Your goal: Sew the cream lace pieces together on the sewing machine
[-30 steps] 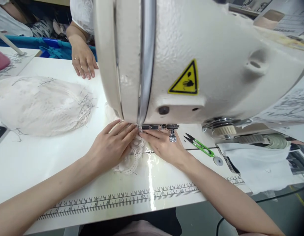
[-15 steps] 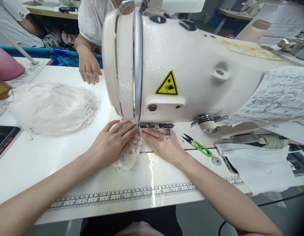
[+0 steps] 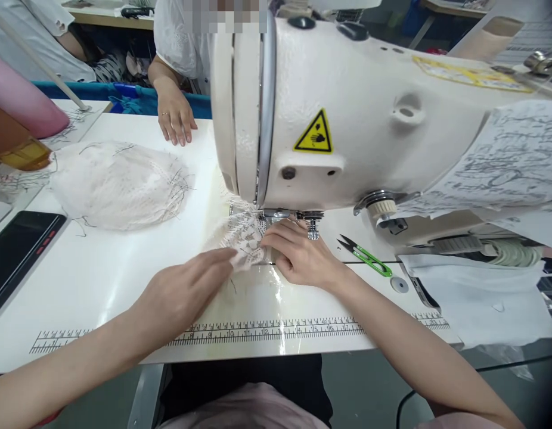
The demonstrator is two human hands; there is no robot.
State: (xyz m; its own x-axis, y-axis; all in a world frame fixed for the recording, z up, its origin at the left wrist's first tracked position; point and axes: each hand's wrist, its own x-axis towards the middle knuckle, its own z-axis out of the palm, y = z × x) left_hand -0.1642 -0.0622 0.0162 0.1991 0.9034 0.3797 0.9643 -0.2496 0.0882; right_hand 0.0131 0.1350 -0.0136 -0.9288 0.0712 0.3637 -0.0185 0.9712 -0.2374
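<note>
A small piece of white lace (image 3: 241, 237) lies under the presser foot of the cream sewing machine (image 3: 343, 113). My left hand (image 3: 186, 292) rests on the table with its fingers stretched toward the lace's near edge, touching it. My right hand (image 3: 298, 253) has its fingers curled and pressed on the lace right beside the needle area. The needle itself is hidden behind the machine head.
A pile of pale lace pieces (image 3: 119, 185) sits at the left. Green thread snips (image 3: 365, 255) lie right of my right hand. A black phone (image 3: 21, 253) is at the far left. Another person's hand (image 3: 175, 119) rests on the table's far edge. A printed ruler (image 3: 258, 330) runs along the front.
My left hand has pulled back toward me from the needle and the lace has shifted further under the foot. My right hand's fingers have curled. The camera view moved right and up.
</note>
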